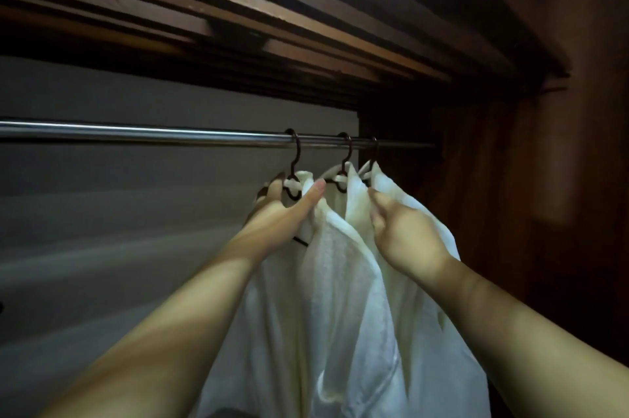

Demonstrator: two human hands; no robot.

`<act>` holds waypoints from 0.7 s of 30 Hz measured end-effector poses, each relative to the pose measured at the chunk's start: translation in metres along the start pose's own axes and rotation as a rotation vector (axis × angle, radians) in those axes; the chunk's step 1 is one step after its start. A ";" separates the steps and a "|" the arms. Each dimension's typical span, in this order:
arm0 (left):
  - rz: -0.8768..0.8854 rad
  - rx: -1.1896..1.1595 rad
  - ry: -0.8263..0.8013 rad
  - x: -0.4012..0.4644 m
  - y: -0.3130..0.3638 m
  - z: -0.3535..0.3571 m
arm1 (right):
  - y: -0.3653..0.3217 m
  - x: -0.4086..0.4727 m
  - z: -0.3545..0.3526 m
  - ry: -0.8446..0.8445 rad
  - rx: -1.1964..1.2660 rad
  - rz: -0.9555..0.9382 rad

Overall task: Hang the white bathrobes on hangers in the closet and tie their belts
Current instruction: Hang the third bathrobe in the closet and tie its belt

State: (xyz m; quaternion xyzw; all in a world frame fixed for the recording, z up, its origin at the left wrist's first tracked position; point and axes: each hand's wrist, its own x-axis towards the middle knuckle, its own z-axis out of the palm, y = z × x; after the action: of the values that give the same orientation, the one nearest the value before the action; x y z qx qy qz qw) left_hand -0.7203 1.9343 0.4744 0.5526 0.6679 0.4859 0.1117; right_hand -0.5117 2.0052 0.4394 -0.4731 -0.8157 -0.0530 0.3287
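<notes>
White bathrobes (340, 281) are already hung from dark hanger hooks (295, 159) on the metal rod (136, 133), toward the closet's right end. The collar of the left robe is gripped by the left hand (282, 210); cloth of the right robe is pinched by the right hand (405, 230). Hanging appears done — the belts are not seen, so tying is judged still to come.

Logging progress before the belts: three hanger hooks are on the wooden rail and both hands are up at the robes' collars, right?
Not quite: the rail is shiny metal, not wood, as the head view shows. Three hanger hooks do sit on it, with the left hand and right hand at the white bathrobes.
</notes>
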 end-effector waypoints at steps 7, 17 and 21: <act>0.117 0.023 0.023 -0.015 -0.014 0.003 | -0.010 -0.017 -0.005 0.164 0.280 -0.008; 0.453 -0.026 0.060 -0.119 -0.078 0.042 | -0.005 -0.131 -0.002 0.149 0.398 0.187; 0.577 -0.107 0.213 -0.183 -0.096 0.064 | 0.009 -0.217 0.005 0.129 0.302 0.319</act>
State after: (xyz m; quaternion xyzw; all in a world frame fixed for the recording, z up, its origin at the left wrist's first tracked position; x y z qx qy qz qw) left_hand -0.6700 1.8207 0.2966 0.6586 0.4650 0.5872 -0.0725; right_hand -0.4335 1.8522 0.3059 -0.5372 -0.7065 0.0920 0.4515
